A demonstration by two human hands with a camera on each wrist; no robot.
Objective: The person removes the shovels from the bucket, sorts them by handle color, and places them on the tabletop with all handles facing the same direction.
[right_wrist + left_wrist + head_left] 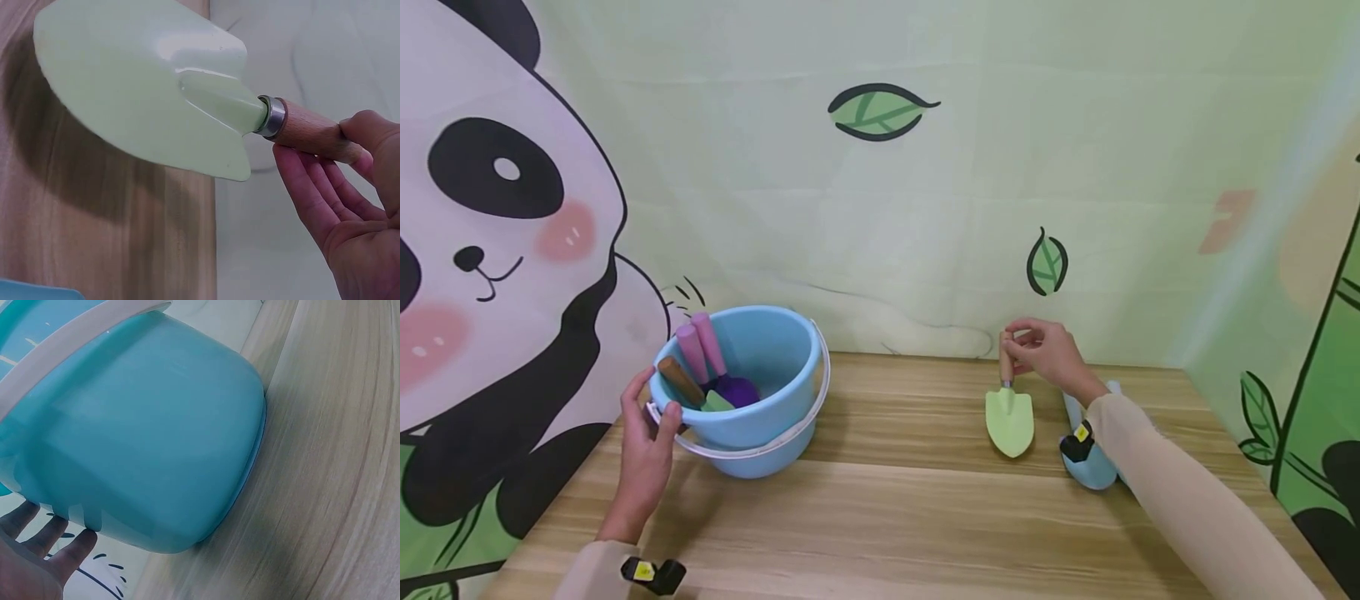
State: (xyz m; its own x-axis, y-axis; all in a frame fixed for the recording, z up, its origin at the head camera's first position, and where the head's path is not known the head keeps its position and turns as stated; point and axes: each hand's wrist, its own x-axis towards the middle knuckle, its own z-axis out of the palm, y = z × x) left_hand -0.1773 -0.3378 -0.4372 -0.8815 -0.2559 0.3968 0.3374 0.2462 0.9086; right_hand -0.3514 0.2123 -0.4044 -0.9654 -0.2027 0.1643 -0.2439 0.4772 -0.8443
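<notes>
A light green trowel (1009,423) with a wooden handle hangs blade down, its handle pinched between the thumb and fingers of my right hand (1048,354). In the right wrist view the trowel's blade (144,87) is tilted above the tabletop. My left hand (646,442) rests against the left side of a light blue bucket (748,429), thumb and fingers spread on its outer wall near the rim. Fingertips (78,550) touch that wall in the left wrist view. Inside the bucket are two pink handles (696,354), a wooden handle (681,379), a purple blade (737,390) and something green.
Light blue shovel-like tools (1093,471) lie on the wooden table (910,517), partly hidden under my right forearm. The bucket's white handle (775,442) hangs down over its front. Behind the table stands a printed backdrop (925,250) with a panda and leaves.
</notes>
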